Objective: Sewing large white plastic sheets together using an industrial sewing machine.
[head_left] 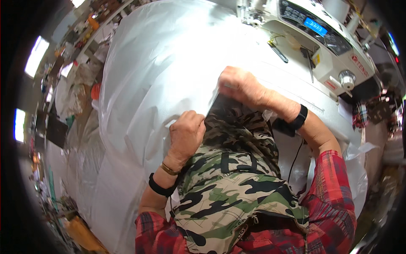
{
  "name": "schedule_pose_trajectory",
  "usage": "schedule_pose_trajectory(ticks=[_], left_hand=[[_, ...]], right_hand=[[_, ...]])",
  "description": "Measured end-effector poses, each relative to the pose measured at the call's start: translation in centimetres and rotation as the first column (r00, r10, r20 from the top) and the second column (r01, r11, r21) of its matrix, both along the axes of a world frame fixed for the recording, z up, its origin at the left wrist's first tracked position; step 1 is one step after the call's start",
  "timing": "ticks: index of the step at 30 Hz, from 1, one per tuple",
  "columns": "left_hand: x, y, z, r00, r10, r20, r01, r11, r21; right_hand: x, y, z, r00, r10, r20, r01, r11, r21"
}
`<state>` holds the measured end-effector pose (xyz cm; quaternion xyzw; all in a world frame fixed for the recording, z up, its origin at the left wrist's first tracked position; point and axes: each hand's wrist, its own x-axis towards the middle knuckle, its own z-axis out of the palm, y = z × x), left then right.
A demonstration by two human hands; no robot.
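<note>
A large white, sheer plastic-like sheet (pixel 139 72) spreads over the work surface and hangs down on the left. My left hand (pixel 186 133) is closed on its near edge, with fingers curled around it. Farther up and to the right, my right hand (pixel 242 86) pinches the same edge, its fingertips slightly blurred. Between the two hands the edge runs taut and slanting above my camouflage-patterned apron (pixel 241 190). Whatever lies under the fingers is hidden.
A white sewing machine (pixel 321 38) with a lit blue display stands at the upper right. Thread snips (pixel 278 51) and a thin dark tool (pixel 310 63) lie on its table (pixel 292 80). Crumpled clear plastic (pixel 80 106) and clutter fill the left side.
</note>
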<state>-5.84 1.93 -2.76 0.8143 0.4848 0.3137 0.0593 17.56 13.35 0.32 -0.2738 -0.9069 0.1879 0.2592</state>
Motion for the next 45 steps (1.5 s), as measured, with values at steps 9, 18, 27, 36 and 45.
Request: schedule_pose_trajectory(ticks=[9, 18, 27, 36, 45], left_hand=[[0.4, -0.9, -0.5, 0.71, 0.274, 0.648, 0.074, 0.887, -0.456], [1.5, -1.5, 1.2, 0.904, 0.172, 0.39, -0.077, 0.966, -0.247], [1.0, -1.2, 0.7, 0.783, 0.31, 0.54, -0.016, 0.876, -0.481], [1.3, -1.6, 0.3, 0.695, 0.314, 0.647, 0.08, 0.86, -0.503], [2.0, -1.6, 0.4, 0.783, 0.259, 0.566, -0.034, 0.926, -0.377]], right_hand=[[1.5, 4.7, -0.6, 0.999, 0.05, -0.011, -0.051, 0.998, -0.029], [1.0, 4.7, 0.3, 0.981, 0.146, 0.127, -0.153, 0.987, 0.053], [-0.9, 2.6, 0.4, 0.957, 0.219, 0.191, -0.241, 0.965, 0.105], [-1.8, 1.6, 0.5, 0.984, 0.165, 0.072, -0.152, 0.974, -0.169], [-1.6, 1.9, 0.5, 0.966, 0.247, 0.079, -0.242, 0.967, -0.075]])
